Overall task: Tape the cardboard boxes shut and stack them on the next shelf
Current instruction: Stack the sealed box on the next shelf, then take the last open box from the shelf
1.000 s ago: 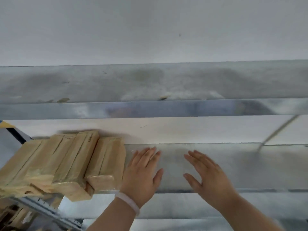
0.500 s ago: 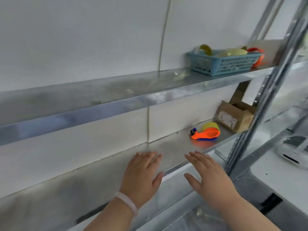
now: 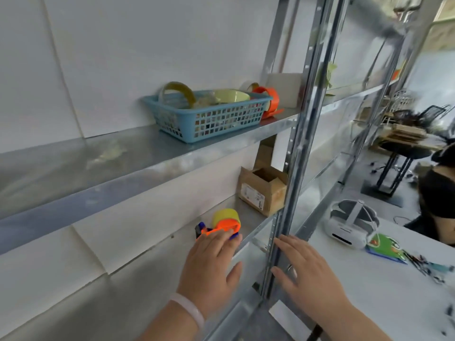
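On the lower shelf (image 3: 253,221), a cardboard box (image 3: 274,195) bears an illegible label (image 3: 252,195).

1. Bright, soft daylight is entering from the far right.
2. Upper shelf (image 3: 138,168) is reflecting mild glare; shadows are falling faint.
3. Wide-angle lens is bending the metal upright (image 3: 299,153); near edges are blurring.
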